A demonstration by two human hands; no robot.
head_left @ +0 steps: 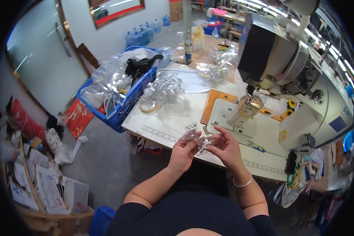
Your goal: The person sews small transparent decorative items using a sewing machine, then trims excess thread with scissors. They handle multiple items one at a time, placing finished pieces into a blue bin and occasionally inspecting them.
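In front of my body, above the sewing table's near edge, my left hand (182, 155) pinches a clear, silvery, crumpled piece (203, 143) that looks like a bow of shiny plastic. Part of it sticks up past my left fingertips. My right hand (229, 152), with a bracelet on its wrist, grips the other end between thumb and fingers, its index finger raised apart. My fingers hide some of the piece. Just beyond my hands stands the sewing machine (253, 104), its needle area over a white plate (220, 114).
Heaped clear shiny pieces (165, 88) lie on the table beside a tape roll (148, 105). A blue basket (120, 118) of plastic bags stands left. Small snips (258, 148) lie right of my hands. Another shiny heap (220, 65) lies farther back. Cardboard boxes (47, 183) fill the lower left.
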